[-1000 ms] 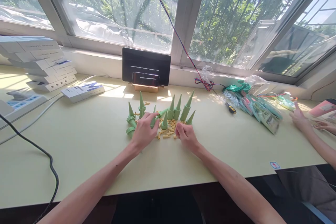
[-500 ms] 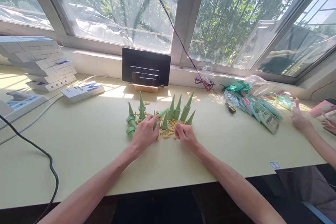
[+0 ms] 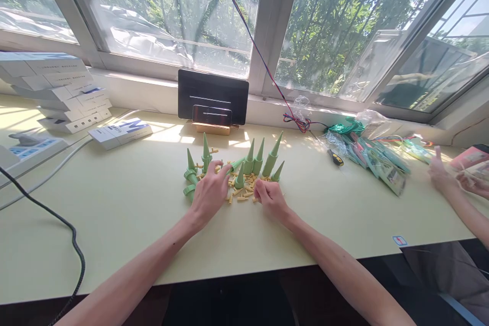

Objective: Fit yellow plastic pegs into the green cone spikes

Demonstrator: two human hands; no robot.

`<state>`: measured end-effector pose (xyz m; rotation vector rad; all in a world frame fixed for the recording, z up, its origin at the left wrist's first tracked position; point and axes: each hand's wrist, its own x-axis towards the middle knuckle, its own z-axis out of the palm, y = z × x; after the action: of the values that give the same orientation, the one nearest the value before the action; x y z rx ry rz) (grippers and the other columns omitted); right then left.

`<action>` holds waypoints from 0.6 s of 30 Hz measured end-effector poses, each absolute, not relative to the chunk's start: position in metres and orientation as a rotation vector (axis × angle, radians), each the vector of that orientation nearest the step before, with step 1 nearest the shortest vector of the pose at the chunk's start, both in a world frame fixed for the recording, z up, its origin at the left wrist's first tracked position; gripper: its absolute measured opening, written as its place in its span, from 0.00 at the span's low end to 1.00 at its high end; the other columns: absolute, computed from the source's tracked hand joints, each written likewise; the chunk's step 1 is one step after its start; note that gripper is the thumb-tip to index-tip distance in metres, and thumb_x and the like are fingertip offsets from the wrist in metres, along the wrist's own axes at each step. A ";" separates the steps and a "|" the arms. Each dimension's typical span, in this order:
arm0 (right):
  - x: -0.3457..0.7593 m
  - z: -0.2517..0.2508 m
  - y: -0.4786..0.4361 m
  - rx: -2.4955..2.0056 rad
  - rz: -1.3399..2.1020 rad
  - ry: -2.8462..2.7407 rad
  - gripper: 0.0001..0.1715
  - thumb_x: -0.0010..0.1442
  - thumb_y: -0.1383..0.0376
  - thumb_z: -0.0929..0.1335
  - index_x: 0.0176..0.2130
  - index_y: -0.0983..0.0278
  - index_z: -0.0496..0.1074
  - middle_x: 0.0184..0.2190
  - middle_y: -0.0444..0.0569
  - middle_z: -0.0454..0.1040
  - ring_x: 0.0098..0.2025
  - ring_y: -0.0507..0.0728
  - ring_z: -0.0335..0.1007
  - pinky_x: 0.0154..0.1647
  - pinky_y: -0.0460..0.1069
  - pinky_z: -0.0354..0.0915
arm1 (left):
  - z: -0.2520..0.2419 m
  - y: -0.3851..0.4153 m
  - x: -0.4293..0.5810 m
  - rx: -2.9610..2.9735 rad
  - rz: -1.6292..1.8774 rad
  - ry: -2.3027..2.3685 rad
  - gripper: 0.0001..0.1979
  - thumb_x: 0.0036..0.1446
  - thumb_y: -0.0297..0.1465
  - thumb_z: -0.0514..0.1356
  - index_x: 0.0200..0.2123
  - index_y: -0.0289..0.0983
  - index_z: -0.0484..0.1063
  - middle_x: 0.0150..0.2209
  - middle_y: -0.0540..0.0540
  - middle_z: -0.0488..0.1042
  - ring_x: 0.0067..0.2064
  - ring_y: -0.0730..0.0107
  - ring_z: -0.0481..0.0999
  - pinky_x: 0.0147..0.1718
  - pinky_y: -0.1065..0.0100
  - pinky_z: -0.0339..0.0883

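Note:
Several green plastic spikes (image 3: 260, 157) stand point up around a heap of small yellow, tube-like plastic pieces (image 3: 242, 194). My left hand (image 3: 210, 188) is on the left of the heap, fingers bent and closed among the spikes; its fingertips and whatever they grip are hidden. Beside its fingers a green spike (image 3: 237, 164) lies tilted. A short spike (image 3: 239, 178) stands between my hands. At the heap's right edge my right hand (image 3: 271, 197) is closed in a fist, its contents out of sight.
Behind stand a tablet (image 3: 214, 86) and a phone (image 3: 212, 113) on a holder. White boxes (image 3: 64, 86) and a power strip (image 3: 38, 155) are at left. A cutter (image 3: 336, 158) and plastic packets (image 3: 382, 163) lie at right, near another person's hand (image 3: 441, 173).
My left hand has shifted slightly left and its fingers are more bent. A spike tip that showed beside its fingers is hidden now. My right hand has stayed still.

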<state>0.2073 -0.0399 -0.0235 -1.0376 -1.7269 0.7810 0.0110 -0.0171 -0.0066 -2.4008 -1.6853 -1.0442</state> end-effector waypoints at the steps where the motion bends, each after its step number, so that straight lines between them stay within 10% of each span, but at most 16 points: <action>1: 0.207 -0.023 -0.040 -1.037 0.777 -1.729 0.33 0.70 0.47 0.55 0.21 0.62 0.58 0.16 0.41 0.57 0.19 0.49 0.50 0.21 0.46 0.49 | -0.007 -0.017 0.011 -2.398 -1.079 -1.672 0.12 0.63 0.28 0.54 0.49 0.39 0.72 0.51 0.42 0.69 0.25 0.74 0.71 0.21 0.70 0.59; 9: 0.207 -0.020 -0.040 -1.063 0.702 -1.761 0.29 0.70 0.51 0.58 0.22 0.63 0.59 0.18 0.41 0.57 0.21 0.49 0.51 0.23 0.46 0.51 | -0.005 -0.020 0.016 -2.485 -1.542 -1.510 0.09 0.62 0.29 0.56 0.45 0.38 0.70 0.42 0.48 0.75 0.22 0.78 0.66 0.29 0.70 0.65; 18: 0.205 -0.012 -0.045 -1.125 0.723 -1.652 0.12 0.66 0.57 0.64 0.35 0.63 0.67 0.25 0.41 0.65 0.21 0.48 0.56 0.21 0.45 0.54 | -0.009 -0.023 0.019 -2.622 -1.258 -1.576 0.04 0.60 0.30 0.57 0.36 0.37 0.70 0.31 0.49 0.76 0.26 0.71 0.73 0.27 0.70 0.63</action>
<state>0.2048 -0.0448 -0.0120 -1.1248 -1.6522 0.7234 0.0186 -0.0227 -0.0090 -2.6221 -1.5761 -1.2582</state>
